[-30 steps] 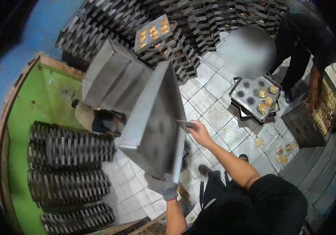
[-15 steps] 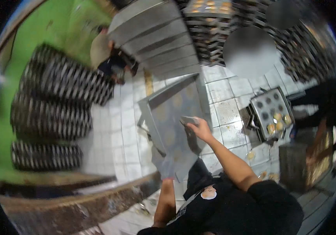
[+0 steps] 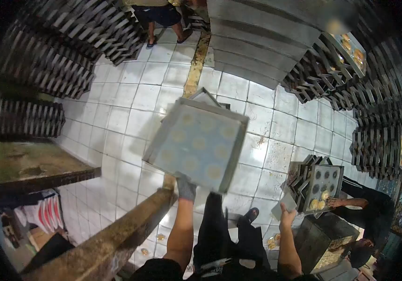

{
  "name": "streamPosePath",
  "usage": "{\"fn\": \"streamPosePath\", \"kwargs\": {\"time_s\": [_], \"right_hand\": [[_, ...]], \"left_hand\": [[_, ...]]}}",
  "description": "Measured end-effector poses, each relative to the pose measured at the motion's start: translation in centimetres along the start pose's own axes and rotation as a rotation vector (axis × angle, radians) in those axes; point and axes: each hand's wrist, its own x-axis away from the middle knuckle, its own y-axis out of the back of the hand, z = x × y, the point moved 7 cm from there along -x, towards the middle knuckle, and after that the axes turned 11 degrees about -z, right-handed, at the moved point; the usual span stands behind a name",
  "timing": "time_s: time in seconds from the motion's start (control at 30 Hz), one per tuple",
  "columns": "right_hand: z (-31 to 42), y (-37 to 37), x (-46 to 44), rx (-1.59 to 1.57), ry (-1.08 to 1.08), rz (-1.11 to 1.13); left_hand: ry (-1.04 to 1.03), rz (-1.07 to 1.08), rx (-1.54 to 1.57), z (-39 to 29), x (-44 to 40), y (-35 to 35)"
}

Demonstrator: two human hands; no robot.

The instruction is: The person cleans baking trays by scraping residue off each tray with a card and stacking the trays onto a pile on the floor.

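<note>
My left hand (image 3: 186,191), in a grey glove or cloth, is at the near edge of a shallow metal baking tray (image 3: 242,140) and appears to grip it, its fingers partly hidden beneath. A pale translucent sheet (image 3: 184,154) lines the tray, with several round, light yellowish spots showing on it. Under its far corner, another tray's corner (image 3: 205,95) shows. Out to the right, away from the tray, my right hand (image 3: 287,216) is closed on a thin, flat grey plate (image 3: 284,200), its thumb along one edge.
A co-worker's hand (image 3: 336,203) touches round buns in a cupped tray (image 3: 336,173) on a stack at right. Stacked trays (image 3: 37,61) line the left. A stained beam (image 3: 116,229) crosses lower left. Another person's legs (image 3: 163,23) stand at the back. Buns (image 3: 273,241) lie on the floor.
My right hand has moved from over the lined tray out to the right with the flat plate. My left hand stays at the tray's near edge. The camera view has shifted.
</note>
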Motion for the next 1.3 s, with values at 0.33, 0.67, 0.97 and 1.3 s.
{"fn": "streamPosePath", "kwargs": {"time_s": [0.33, 0.67, 0.97, 1.3], "right_hand": [[-5.0, -8.1, 3.4, 0.093, -0.15, 0.066], [-6.1, -12.0, 4.5, 0.071, -0.318, 0.14], [-11.1, -10.0, 4.3, 0.075, -0.392, 0.173], [-18.4, -5.3, 5.0, 0.095, -0.456, 0.145]], "left_hand": [[0.207, 0.084, 0.139, 9.9, -27.5, -8.9], [0.268, 0.083, -0.122, 17.5, -35.2, -0.1], [0.306, 0.069, -0.282, 17.5, -35.8, -0.4], [0.734, 0.479, -1.371, 25.0, -20.5, 0.0]]}}
